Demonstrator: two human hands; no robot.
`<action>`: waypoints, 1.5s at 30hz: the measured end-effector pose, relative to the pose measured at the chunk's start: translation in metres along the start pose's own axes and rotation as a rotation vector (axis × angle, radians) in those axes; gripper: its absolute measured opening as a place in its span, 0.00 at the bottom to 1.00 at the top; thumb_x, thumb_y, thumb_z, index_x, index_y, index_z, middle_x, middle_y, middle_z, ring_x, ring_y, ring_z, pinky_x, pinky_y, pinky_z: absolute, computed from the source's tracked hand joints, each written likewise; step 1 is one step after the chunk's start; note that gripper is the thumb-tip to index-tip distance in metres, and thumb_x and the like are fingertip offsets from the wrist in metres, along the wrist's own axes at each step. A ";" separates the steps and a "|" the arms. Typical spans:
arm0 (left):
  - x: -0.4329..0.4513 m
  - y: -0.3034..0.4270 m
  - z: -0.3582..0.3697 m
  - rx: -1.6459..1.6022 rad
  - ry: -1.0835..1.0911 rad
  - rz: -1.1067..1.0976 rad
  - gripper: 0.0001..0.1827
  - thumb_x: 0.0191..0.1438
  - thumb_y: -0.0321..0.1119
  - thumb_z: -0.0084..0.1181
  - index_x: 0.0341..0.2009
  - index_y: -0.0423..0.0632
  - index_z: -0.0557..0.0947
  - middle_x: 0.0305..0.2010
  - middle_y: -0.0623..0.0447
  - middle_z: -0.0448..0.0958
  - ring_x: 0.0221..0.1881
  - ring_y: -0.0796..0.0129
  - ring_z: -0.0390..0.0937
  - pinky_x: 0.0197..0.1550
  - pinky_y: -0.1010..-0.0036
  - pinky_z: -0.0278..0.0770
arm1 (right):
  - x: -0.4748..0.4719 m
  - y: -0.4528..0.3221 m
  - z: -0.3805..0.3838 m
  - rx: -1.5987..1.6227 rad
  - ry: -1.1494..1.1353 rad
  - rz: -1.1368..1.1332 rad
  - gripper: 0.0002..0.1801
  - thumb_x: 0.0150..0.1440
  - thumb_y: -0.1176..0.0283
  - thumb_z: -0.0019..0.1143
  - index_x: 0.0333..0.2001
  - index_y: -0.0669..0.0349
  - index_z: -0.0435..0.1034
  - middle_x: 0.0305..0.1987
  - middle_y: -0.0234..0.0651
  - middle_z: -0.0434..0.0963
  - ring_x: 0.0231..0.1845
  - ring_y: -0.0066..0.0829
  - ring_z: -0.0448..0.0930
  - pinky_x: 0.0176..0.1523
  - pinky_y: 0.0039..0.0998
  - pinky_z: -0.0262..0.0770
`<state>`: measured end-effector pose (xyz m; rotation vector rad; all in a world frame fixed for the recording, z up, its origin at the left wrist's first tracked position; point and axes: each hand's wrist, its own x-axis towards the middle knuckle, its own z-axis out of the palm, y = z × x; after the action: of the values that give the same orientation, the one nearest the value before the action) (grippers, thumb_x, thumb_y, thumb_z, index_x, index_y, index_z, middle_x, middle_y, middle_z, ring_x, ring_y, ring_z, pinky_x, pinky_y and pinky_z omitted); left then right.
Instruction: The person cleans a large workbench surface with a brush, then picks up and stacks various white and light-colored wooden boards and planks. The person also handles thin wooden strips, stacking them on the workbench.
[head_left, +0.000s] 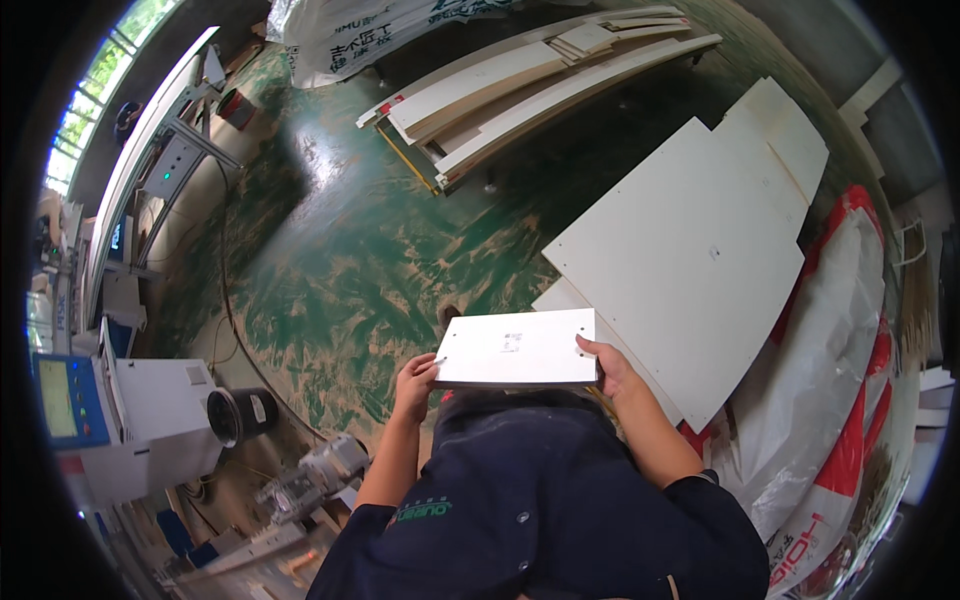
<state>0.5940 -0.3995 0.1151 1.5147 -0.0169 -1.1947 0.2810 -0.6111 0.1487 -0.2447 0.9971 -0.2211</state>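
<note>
A white rectangular board (480, 352) is held level in front of my waist, its long sides running left to right. Several small dark holes mark its ends, and a small printed label lies near its middle. My left hand (417, 381) grips the left end. At the opposite end, my right hand (609, 366) has its thumb on the upper face, close to a hole. The fingers beneath the board are mostly hidden. Just beyond my right hand lies a stack of large white panels (675, 255), whose near corner passes under my right forearm.
Cut white boards (517, 82) lie on a low rack ahead. Plastic-wrapped goods (802, 375) stand at the right. To the left are a machine with a screen (71, 401), a black bucket (241, 416) and a motor (315, 476). A cable (225, 262) crosses the dusty green floor (360, 277).
</note>
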 end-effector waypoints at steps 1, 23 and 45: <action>0.020 0.004 -0.004 -0.004 -0.027 -0.022 0.18 0.54 0.22 0.52 0.51 0.37 0.74 0.46 0.46 0.77 0.43 0.64 0.76 0.44 0.73 0.75 | 0.007 -0.007 0.010 -0.020 0.039 -0.041 0.25 0.60 0.61 0.53 0.54 0.70 0.66 0.49 0.45 0.77 0.47 0.37 0.80 0.52 0.37 0.77; 0.352 0.300 0.071 -0.136 -0.321 0.012 0.20 0.57 0.23 0.48 0.55 0.36 0.70 0.52 0.45 0.73 0.50 0.62 0.73 0.53 0.70 0.73 | 0.110 -0.242 0.277 0.183 0.297 -0.295 0.26 0.54 0.69 0.59 0.54 0.72 0.65 0.50 0.45 0.75 0.50 0.37 0.77 0.53 0.35 0.72; 0.598 0.371 0.449 0.575 -0.587 -0.309 0.19 0.59 0.44 0.50 0.48 0.44 0.72 0.41 0.49 0.76 0.39 0.63 0.76 0.42 0.67 0.75 | 0.198 -0.535 0.151 0.493 0.750 -0.773 0.32 0.50 0.76 0.62 0.57 0.71 0.58 0.51 0.45 0.73 0.52 0.38 0.75 0.54 0.34 0.70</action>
<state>0.7956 -1.2088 0.0780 1.6244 -0.5789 -1.9717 0.4742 -1.1628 0.2310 -0.0759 1.5071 -1.3193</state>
